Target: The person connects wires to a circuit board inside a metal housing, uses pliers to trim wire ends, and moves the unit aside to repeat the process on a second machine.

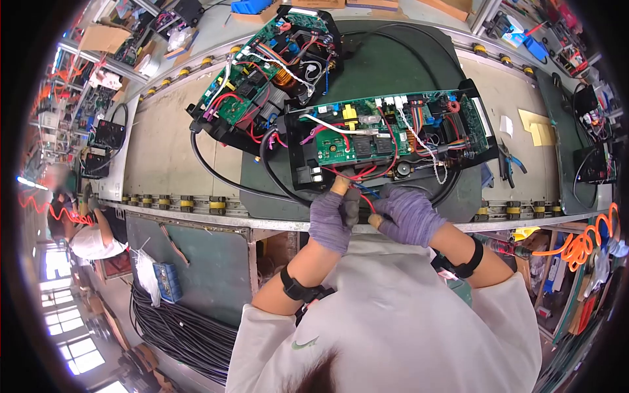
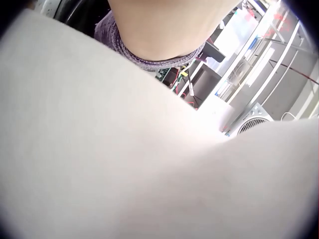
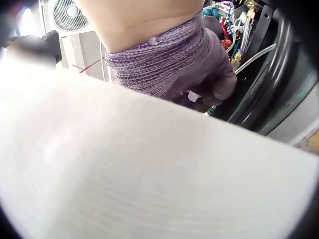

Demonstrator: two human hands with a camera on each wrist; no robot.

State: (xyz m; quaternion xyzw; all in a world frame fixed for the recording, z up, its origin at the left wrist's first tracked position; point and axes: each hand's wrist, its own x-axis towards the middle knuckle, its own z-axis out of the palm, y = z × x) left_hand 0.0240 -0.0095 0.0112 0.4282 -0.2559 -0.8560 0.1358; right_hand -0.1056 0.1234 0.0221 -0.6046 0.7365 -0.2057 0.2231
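Observation:
An open black electronics unit with a green circuit board [image 1: 334, 145] lies at the near edge of the green mat, with red wires [image 1: 357, 175] coming out of its front side. Both hands wear purple knit gloves with grey palms. At the front left of the unit, my left hand [image 1: 331, 217] holds the red wires with curled fingers, its index fingertip bare. My right hand [image 1: 409, 215] pinches a red wire between thumb and fingers, beside a blue wire [image 1: 368, 192]. In the right wrist view, the gloved hand [image 3: 199, 69] is near coloured wires; a sleeve fills most of both wrist views.
A second open unit [image 1: 275, 72] stands behind, its black cable [image 1: 223, 178] looping to the front. Pliers [image 1: 509, 164] and yellow paper [image 1: 538, 128] lie at the right. Rollers [image 1: 216, 205] line the bench edge. More units stand at both sides; another person [image 1: 85, 229] works at the far left.

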